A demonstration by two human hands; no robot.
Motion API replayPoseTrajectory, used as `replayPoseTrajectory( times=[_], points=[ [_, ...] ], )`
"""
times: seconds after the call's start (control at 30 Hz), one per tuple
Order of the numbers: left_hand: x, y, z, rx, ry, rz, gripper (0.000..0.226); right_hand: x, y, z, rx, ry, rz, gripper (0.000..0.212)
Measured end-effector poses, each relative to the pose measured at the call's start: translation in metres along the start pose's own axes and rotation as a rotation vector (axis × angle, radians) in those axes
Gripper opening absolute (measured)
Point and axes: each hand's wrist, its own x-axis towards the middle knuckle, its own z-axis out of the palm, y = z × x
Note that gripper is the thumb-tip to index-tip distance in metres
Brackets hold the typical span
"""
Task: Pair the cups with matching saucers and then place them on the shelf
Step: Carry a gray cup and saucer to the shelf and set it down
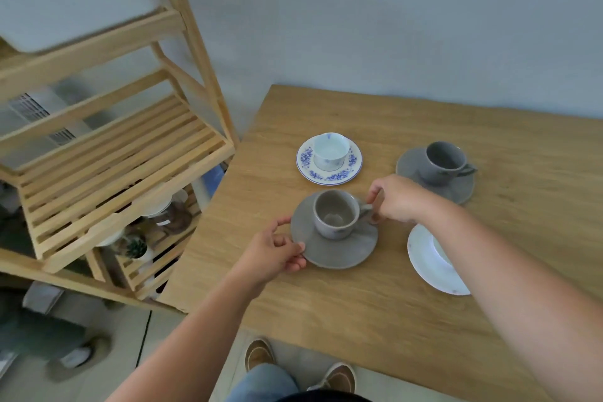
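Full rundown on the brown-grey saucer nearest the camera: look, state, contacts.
The saucer is round, matte brown-grey, looks like glazed ceramic, with a shallow raised rim. It lies flat on the wooden table, near the left edge, in front of the blue-flowered saucer. A matching brown-grey cup stands upright and empty on it, a bit back of centre, handle pointing right. The left hand pinches its left rim; the right hand is at the cup handle by its right rim.
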Motion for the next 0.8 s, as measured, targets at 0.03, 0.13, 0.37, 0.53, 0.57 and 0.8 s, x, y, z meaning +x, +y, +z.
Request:
replayPoseTrajectory(
  times=[0.03,0.13,0.37,0.53,0.57,0.8],
  points=[
    [-0.003,0.000,-0.006,-0.010,0.006,0.008,0.052,0.000,-0.003,0.004,0.044,-0.011,0.009,0.037],
    [-0.012,0.001,-0.023,-0.045,0.013,0.007,0.052,0.003,-0.004,0.021,0.261,-0.045,0.032,0.043],
    [-0.029,0.007,-0.090,-0.119,0.185,0.021,0.045,0.005,-0.080,0.078,0.700,-0.124,-0.085,0.036],
    [-0.035,0.011,-0.150,-0.163,0.265,0.036,0.042,0.024,-0.145,0.114,0.743,-0.097,-0.181,0.030],
    [-0.035,0.012,-0.163,-0.167,0.289,0.039,0.042,0.029,-0.160,0.119,0.739,-0.100,-0.203,0.031],
    [-0.026,0.006,-0.245,-0.154,0.551,0.055,0.037,0.084,-0.270,0.171,0.614,-0.087,-0.269,0.037]
  ],
)
